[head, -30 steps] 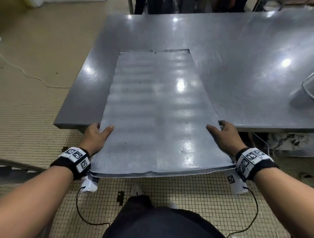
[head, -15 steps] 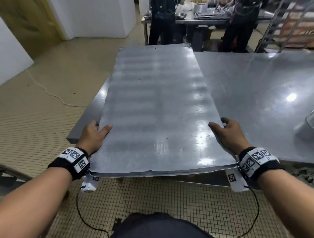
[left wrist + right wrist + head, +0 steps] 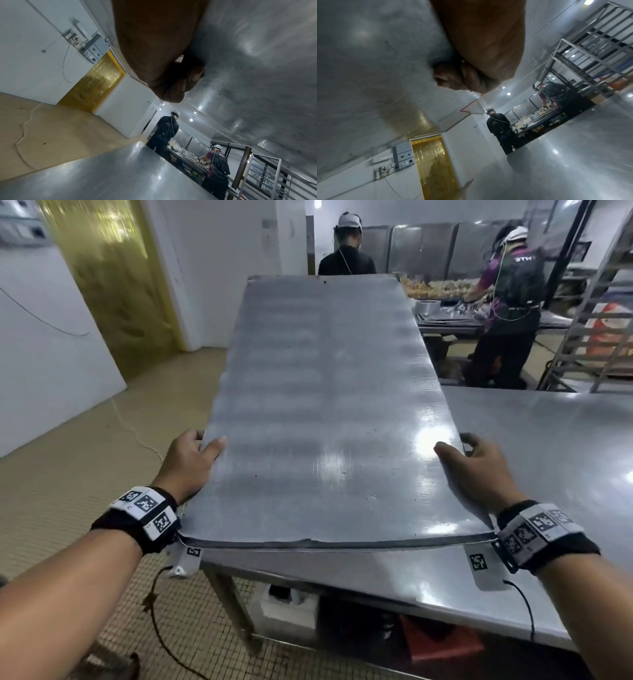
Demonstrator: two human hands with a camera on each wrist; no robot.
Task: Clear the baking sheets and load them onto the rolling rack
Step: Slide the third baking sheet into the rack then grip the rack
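Observation:
A large flat metal baking sheet (image 3: 325, 412) is held in the air above the left end of the steel table (image 3: 555, 460), its far end raised. My left hand (image 3: 191, 460) grips its left long edge, thumb on top, fingers underneath. My right hand (image 3: 469, 470) grips the right long edge the same way. From below, the left wrist view shows curled fingers (image 3: 173, 83) against the sheet's underside (image 3: 257, 67). The right wrist view shows curled fingers (image 3: 462, 79) under the sheet (image 3: 368, 67). The rolling rack (image 3: 596, 313) stands at the far right.
Two people work at a far counter with food: one in black (image 3: 346, 251) straight ahead, one in a dark and purple top (image 3: 510, 302) beside the rack. A yellow strip curtain doorway (image 3: 113, 282) lies left. A cable trails on the tiled floor (image 3: 51, 474).
The sheet has risen off the table with both hands still gripping its sides, its far end tipped upward. The view has lifted from the tabletop toward the room ahead.

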